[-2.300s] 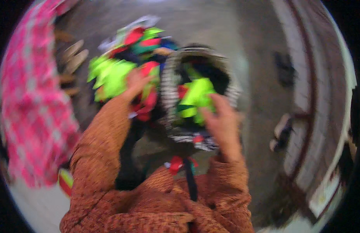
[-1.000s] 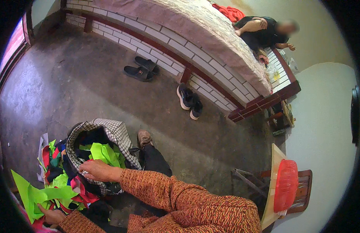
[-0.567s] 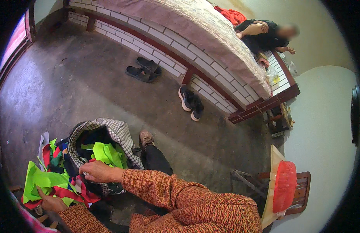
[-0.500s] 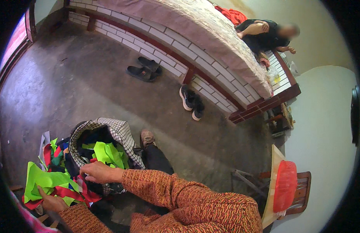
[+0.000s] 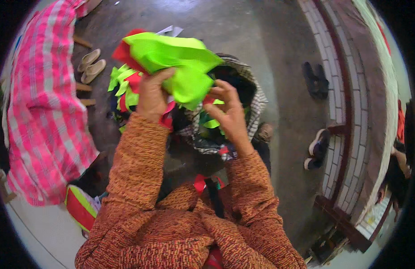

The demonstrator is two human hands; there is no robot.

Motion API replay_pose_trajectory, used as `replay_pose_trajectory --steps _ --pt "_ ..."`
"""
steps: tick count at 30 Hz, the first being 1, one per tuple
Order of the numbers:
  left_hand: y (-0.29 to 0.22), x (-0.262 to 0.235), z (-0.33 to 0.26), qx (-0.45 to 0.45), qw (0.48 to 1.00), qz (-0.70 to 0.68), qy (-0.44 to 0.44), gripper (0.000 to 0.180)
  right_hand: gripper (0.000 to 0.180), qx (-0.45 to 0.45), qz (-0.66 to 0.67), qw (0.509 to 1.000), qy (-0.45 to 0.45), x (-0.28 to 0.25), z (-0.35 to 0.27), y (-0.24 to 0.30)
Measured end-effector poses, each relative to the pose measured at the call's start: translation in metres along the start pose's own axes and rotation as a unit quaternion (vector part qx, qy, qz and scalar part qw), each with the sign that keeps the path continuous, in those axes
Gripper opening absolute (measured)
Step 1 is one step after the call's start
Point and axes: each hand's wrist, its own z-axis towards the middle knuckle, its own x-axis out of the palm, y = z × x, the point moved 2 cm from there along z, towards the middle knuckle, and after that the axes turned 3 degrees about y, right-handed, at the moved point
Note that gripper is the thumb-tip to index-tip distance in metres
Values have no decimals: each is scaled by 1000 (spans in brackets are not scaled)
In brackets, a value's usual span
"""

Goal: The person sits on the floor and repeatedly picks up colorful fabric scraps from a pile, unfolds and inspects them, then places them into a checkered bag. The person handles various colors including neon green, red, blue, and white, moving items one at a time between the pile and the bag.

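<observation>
The left hand (image 5: 153,95) clamps lime-green cloth (image 5: 183,56) at its one o'clock. The right hand (image 5: 231,115), fingers apart, is at the cloth's four o'clock, over a checked bag (image 5: 258,92).

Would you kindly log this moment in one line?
left hand: gripping lime cloth; right hand: near its edge; checked bag: open; scrap pile: beside bag

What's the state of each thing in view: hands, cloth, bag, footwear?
Left hand: closed on the green cloth
Right hand: thumb and fingers apart, near the cloth's edge; contact unclear
Green cloth: held up, creased
Red cloth: partly hidden behind the green
Checked bag: mouth open, scraps inside
Scrap heap: loose, beside the bag
Beige shoes: unworn
Black sandals: unworn
Dark sneakers: unworn
Pink plaid cloth: draped
</observation>
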Motion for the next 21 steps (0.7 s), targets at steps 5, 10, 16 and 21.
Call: replay_pose_trajectory --steps 5,10,16,21 --pt "11 12 -16 -52 995 -62 52 38 55 20 133 991 -28 -2 -2 13" --pt "33 31 -27 -88 991 -37 92 43 60 -36 174 983 -41 -15 -4 19" --pt "49 42 -34 -198 964 -53 170 50 49 -30 255 966 -27 -18 -10 30" --pt "42 46 -34 -186 968 17 167 48 28 -64 213 973 -61 -28 -13 24"
